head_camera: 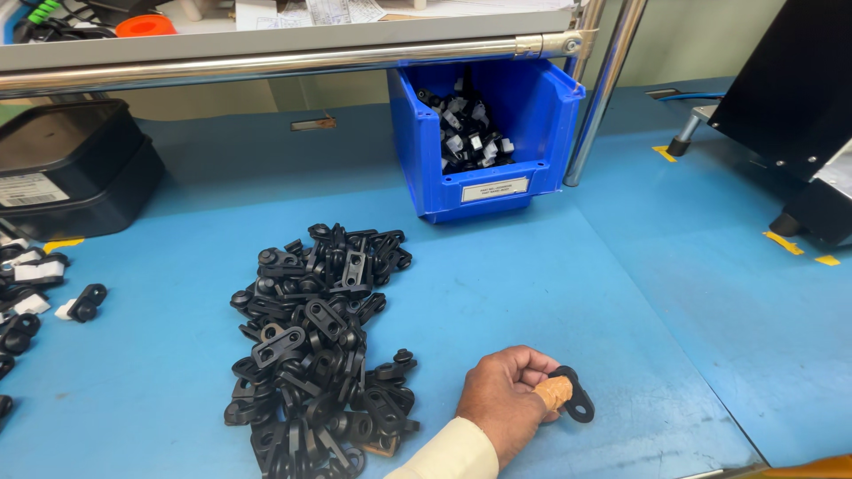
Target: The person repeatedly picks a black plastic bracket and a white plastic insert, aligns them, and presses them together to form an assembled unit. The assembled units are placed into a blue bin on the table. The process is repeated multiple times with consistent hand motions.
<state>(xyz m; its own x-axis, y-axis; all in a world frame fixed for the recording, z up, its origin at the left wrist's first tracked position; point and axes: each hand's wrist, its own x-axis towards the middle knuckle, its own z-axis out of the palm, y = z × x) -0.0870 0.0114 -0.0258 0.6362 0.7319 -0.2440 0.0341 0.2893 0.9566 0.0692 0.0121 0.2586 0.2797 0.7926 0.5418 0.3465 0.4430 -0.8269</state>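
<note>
Bright, even overhead light; soft shadow under shelf (266,40); sharp focus; slight edge distortion.

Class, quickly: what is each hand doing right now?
Left hand: not in view.
Right hand: closed on a small black plastic clip, one fingertip wrapped in tan.

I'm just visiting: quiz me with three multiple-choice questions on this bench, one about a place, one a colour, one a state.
1. Where does the heap of black plastic clips lie?
A. inside the bin
B. on the blue table
C. on the shelf

2. What colour is the open bin?
A. red
B. green
C. blue

3. What is the hand doing?
A. holding one black clip
B. lying flat and empty
C. reaching into the bin

Answers: 1 B, the heap rests on the blue table; 2 C, its walls are blue; 3 A, fingers close on a clip.
</note>
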